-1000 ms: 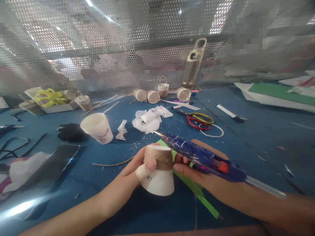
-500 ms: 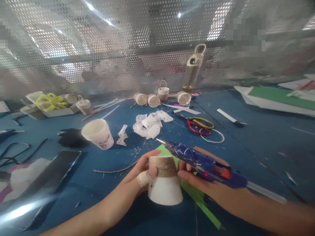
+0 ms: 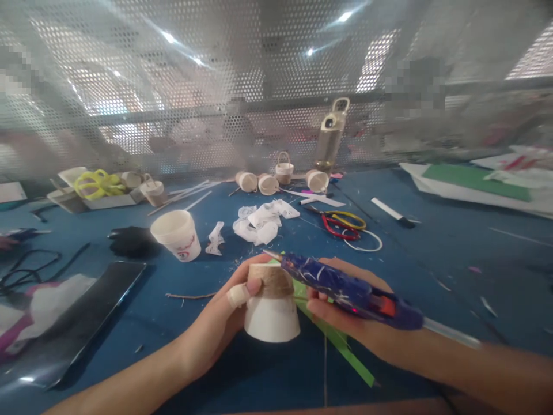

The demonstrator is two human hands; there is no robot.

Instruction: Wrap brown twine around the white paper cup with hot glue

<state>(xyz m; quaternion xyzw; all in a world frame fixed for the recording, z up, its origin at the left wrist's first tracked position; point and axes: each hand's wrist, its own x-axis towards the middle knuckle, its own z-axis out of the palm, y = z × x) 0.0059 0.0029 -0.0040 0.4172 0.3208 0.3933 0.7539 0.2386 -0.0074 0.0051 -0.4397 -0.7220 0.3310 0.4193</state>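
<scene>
We grip an upturned white paper cup [image 3: 271, 317] in our left hand [image 3: 218, 325]. The fingers curl round its far side, and the taped thumb presses on the band of brown twine [image 3: 272, 280] wound about its narrow top. The cup stands mouth-down on the blue worktop [image 3: 436, 271], between our two hands.

Our right hand [image 3: 345, 317] is closed round a blue glue gun [image 3: 341, 282], with its fingertips just beside the cup's right wall. The gun lies slanted across that hand. Its metal nozzle reaches over the twine band at the cup's top edge, and a clear glue stick [image 3: 451, 333] juts from its back end along our right forearm. A green paper strip [image 3: 345, 351] lies flat on the worktop under the right hand and runs toward us.

A loose piece of twine [image 3: 190, 296] lies just beyond the left hand, and farther off stands an upright paper cup with red print [image 3: 177, 233]. A dark phone [image 3: 95, 302] lies to the left of that hand. Crumpled white lace scraps [image 3: 261, 222] lie beyond the gun's nozzle. Red and yellow scissors [image 3: 343, 223] lie beyond the right hand. Well beyond both hands, small twine-wrapped cups [image 3: 268, 183] and a clear water bottle [image 3: 330, 135] sit along the perforated metal screen [image 3: 173, 86].
</scene>
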